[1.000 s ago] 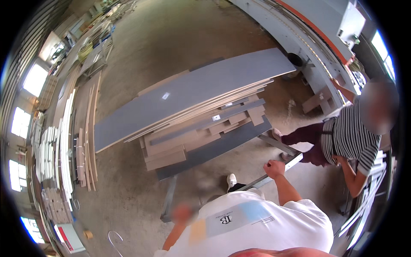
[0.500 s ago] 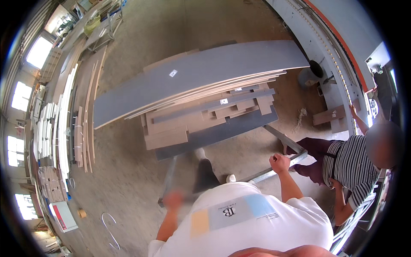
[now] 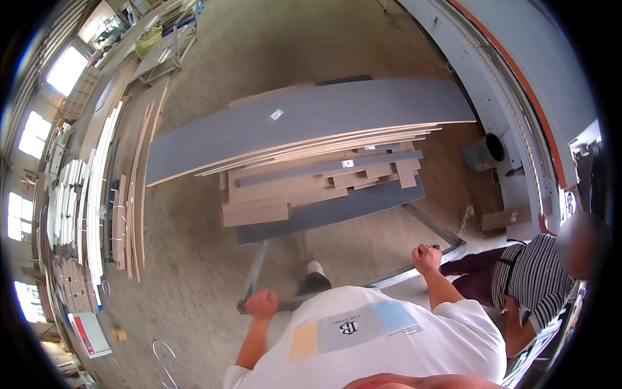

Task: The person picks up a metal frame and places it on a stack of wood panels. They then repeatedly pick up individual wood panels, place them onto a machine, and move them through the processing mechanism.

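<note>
So we've got both hands down at the near side of a metal frame with a load of boards on it. Our left hand is right at the frame's left corner, fingers curled in. Our right hand is over the near rail toward the right corner, also balled up. Honestly, we can't tell from up here whether either set of fingers is wrapped round the metal or just resting there.

The load sits just ahead of us: a long dark grey board across the far side, white label on it, with more pale-edged sheets under it. Closer in there's a bunch of brown pieces, a narrow dark strip lying over them, and a dark panel at the near edge.

Off to our right, a co-worker in a striped shirt has one hand at the waist and the other up by the long grey machine. A grey bucket stands beside that. On our left we've got white strips and a tape roll on the floor.
</note>
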`<move>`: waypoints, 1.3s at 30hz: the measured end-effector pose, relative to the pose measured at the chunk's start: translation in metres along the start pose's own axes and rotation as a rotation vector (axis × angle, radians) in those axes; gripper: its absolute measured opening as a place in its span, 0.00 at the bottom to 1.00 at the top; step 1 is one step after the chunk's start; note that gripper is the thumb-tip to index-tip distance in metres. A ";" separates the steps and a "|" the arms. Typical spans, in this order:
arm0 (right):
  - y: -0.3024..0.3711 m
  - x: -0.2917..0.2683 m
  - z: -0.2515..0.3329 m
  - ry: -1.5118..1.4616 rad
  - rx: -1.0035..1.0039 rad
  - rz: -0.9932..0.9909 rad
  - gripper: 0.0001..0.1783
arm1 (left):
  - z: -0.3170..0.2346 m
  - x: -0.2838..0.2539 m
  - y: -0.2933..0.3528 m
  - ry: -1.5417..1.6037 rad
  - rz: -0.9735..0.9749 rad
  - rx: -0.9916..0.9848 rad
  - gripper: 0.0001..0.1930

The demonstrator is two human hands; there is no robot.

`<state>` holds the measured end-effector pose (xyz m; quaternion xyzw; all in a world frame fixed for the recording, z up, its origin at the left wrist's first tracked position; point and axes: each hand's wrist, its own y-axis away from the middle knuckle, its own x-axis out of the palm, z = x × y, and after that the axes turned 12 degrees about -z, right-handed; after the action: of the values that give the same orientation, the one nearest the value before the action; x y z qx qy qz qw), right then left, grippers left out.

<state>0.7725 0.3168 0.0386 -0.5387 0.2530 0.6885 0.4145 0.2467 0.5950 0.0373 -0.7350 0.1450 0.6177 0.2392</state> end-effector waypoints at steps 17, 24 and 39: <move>-0.290 0.068 0.179 -0.051 0.077 0.139 0.19 | 0.061 0.075 -0.366 -0.234 0.147 -0.125 0.18; -0.400 0.080 0.221 -0.202 0.050 0.317 0.23 | -0.016 0.110 -0.469 -0.074 -0.186 -0.146 0.19; -0.488 -0.102 0.442 -1.617 -0.596 1.114 0.53 | -0.036 0.139 -0.708 0.107 -0.049 0.023 0.18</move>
<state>0.9569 0.8959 0.3130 0.1993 -0.0691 0.9751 -0.0680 0.6642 1.1848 0.0283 -0.7676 0.1463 0.5697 0.2546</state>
